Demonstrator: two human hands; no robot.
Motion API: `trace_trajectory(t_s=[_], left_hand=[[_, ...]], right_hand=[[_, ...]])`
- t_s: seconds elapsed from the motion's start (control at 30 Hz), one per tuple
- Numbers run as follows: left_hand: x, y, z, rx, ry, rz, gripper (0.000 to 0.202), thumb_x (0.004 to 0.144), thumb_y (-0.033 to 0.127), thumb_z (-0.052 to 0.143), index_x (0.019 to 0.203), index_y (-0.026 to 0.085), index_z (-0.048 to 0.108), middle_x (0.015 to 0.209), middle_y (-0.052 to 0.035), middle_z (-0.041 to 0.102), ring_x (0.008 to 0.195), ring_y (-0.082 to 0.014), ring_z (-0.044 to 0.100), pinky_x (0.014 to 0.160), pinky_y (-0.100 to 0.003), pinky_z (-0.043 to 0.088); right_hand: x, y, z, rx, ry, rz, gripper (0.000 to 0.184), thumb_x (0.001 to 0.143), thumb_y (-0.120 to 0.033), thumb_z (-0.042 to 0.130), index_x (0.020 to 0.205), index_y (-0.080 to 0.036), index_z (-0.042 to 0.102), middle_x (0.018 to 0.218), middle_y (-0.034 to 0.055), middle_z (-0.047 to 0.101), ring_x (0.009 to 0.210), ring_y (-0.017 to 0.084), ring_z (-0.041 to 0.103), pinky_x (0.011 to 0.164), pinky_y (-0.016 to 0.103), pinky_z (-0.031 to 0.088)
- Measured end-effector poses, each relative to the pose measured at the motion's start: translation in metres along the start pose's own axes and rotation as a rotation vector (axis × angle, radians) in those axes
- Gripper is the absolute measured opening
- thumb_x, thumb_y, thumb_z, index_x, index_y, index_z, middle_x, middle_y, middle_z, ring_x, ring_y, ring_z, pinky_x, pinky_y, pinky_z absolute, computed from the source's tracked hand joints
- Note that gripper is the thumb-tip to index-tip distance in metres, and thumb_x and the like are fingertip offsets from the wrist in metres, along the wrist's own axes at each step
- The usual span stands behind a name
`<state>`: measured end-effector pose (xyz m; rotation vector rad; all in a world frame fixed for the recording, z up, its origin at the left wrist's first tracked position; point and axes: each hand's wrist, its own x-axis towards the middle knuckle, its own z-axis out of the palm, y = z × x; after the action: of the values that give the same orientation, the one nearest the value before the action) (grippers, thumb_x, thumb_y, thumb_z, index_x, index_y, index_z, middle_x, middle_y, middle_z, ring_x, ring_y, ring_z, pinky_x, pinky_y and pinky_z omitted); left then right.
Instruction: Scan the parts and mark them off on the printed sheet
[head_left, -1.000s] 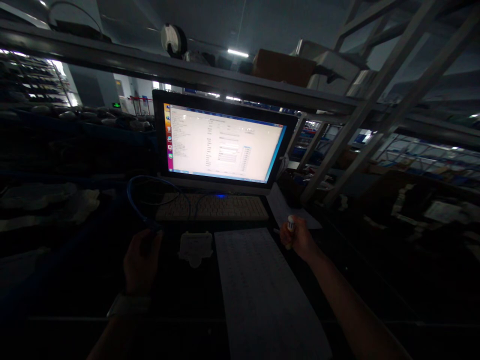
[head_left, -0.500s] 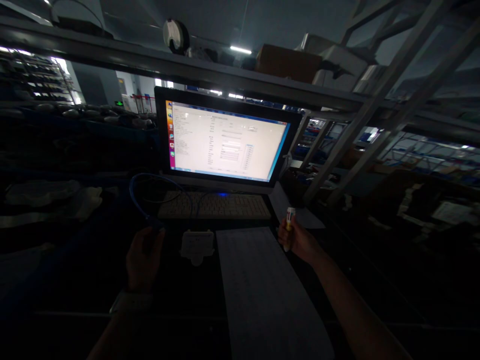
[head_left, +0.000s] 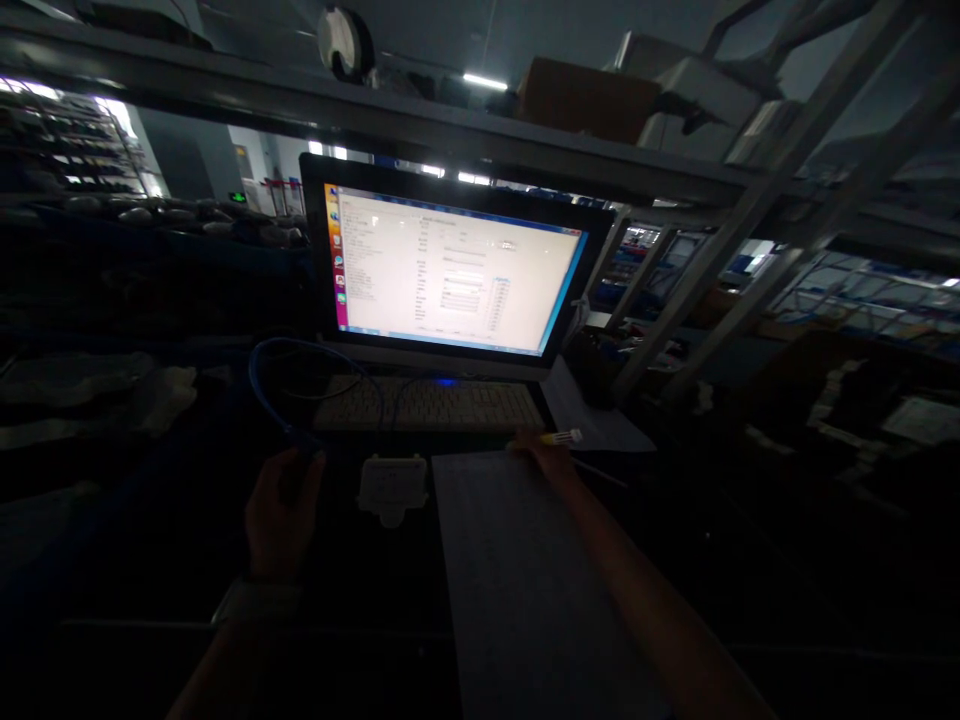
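Toward the back edge of the tabletop (head_left: 367, 590): a lit monitor (head_left: 450, 270) shows a pale window with lists and form fields, its text too small to read.
Keyboard: the white keyboard (head_left: 465, 403) lies just in front of the monitor, along the same edge, with a small blue light (head_left: 447, 382) glowing behind it.
Left hand: the left hand (head_left: 281, 515) is on the left of the tabletop, thumb and fingers pinched on the dark end of a blue cable (head_left: 259, 385); deep shadow hides the exact contact. A pale band (head_left: 255, 602) circles the wrist.
Cable: it loops up from the fingers and over toward the keyboard's left end.
Right hand: the right hand (head_left: 544, 455) is at the far end of a long sheet (head_left: 517, 560), fingers curled around a yellow-and-white pen (head_left: 561, 437). The pen slants, its white end pointing right; whether its tip touches paper, I cannot tell.
Long sheet: it runs from near the keyboard toward the tabletop's near edge, partly under the right forearm.
White piece: a small white piece (head_left: 392, 488) lies between the left hand and the long sheet, apart from the hand.
Second sheet: another sheet (head_left: 589, 410) lies beyond the keyboard's right end.
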<state>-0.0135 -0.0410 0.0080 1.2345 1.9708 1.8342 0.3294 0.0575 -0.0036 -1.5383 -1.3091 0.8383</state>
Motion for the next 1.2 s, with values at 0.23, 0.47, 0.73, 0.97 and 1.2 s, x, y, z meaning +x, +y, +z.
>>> trace_trajectory(t_s=[0.23,0.47,0.73,0.97,1.2], left_hand=[[-0.001,0.004,0.0,-0.003,0.013,-0.031,0.05,0.06,0.064,0.061,0.081,0.019,0.058,0.081,-0.0082,0.068,0.076,-0.0248,0.066,0.067,-0.038,0.055],[-0.001,0.006,-0.001,-0.003,0.004,-0.063,0.055,0.058,0.068,0.062,0.083,0.019,0.058,0.08,-0.0079,0.067,0.075,-0.0252,0.066,0.067,-0.039,0.056],[-0.002,0.006,-0.002,-0.009,0.014,-0.008,0.057,0.06,0.071,0.062,0.081,0.018,0.058,0.081,-0.0084,0.067,0.074,-0.0244,0.066,0.066,-0.038,0.056],[-0.002,0.005,0.0,-0.01,0.035,0.001,0.054,0.061,0.068,0.061,0.081,0.018,0.059,0.08,-0.0088,0.067,0.074,-0.0256,0.066,0.066,-0.04,0.056],[0.0,-0.002,0.001,-0.026,0.017,0.018,0.052,0.065,0.067,0.059,0.083,0.018,0.059,0.083,-0.0087,0.067,0.077,-0.0248,0.065,0.071,-0.041,0.055]], right_hand=[[-0.003,0.011,0.002,-0.143,0.156,-0.083,0.029,0.055,-0.048,0.057,0.048,-0.026,0.04,0.043,-0.004,0.046,0.048,0.015,0.045,0.05,0.028,0.033],[-0.004,0.011,0.003,-0.25,0.159,-0.119,0.025,0.056,-0.041,0.055,0.048,-0.026,0.038,0.043,-0.0054,0.039,0.048,0.014,0.041,0.049,0.027,0.029],[-0.003,0.013,0.002,-0.267,0.164,-0.131,0.026,0.057,-0.042,0.055,0.049,-0.026,0.036,0.044,-0.0055,0.038,0.049,0.014,0.041,0.049,0.027,0.029],[-0.001,0.014,-0.002,-0.204,0.176,-0.104,0.027,0.057,-0.046,0.052,0.05,-0.026,0.036,0.045,-0.005,0.038,0.05,0.014,0.041,0.049,0.027,0.032],[0.005,0.007,-0.013,-0.195,0.117,-0.007,0.027,0.062,-0.051,0.047,0.056,-0.025,0.042,0.047,-0.0021,0.046,0.052,0.016,0.05,0.049,0.026,0.037]])
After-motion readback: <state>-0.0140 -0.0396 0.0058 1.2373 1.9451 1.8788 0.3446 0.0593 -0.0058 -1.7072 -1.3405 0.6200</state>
